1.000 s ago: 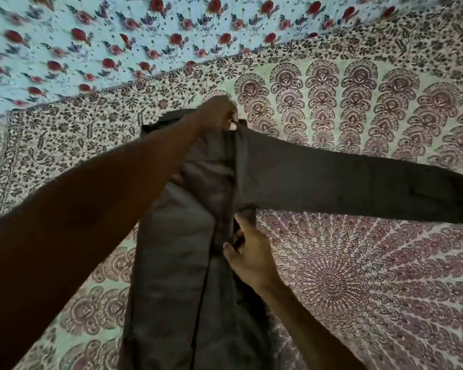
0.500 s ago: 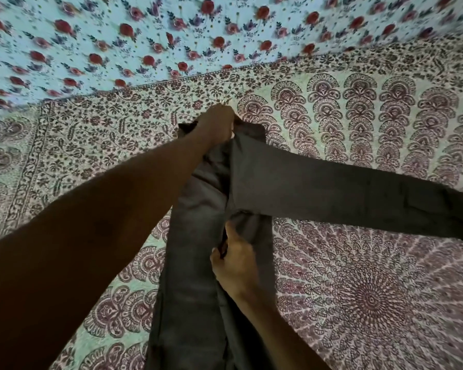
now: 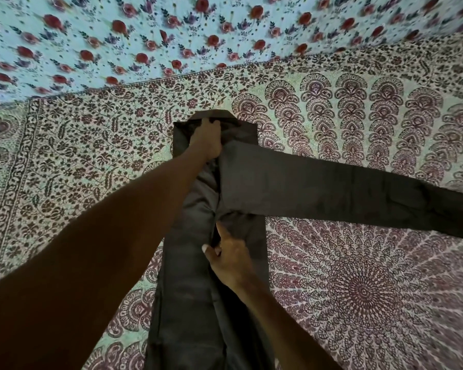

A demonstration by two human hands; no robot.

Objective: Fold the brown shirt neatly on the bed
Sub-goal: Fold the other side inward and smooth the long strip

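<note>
On the bed (image 3: 91,156), your shirt (image 3: 187,303) lies as a long strip running from 12 to 6 o'clock, with one sleeve (image 3: 332,190) sticking out toward 3. Your left hand (image 3: 207,141) grips the shoulder beside the collar (image 3: 225,114). Your right hand (image 3: 230,260) pinches the fold under the armpit. You look to be mid sleeve-fold. Next, swing that sleeve back over the body, keeping the edges straight.

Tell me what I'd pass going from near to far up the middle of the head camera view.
Lower body of the brown shirt → right hand → left hand → shirt collar → maroon-patterned bedspread border → rose-print sheet.
</note>
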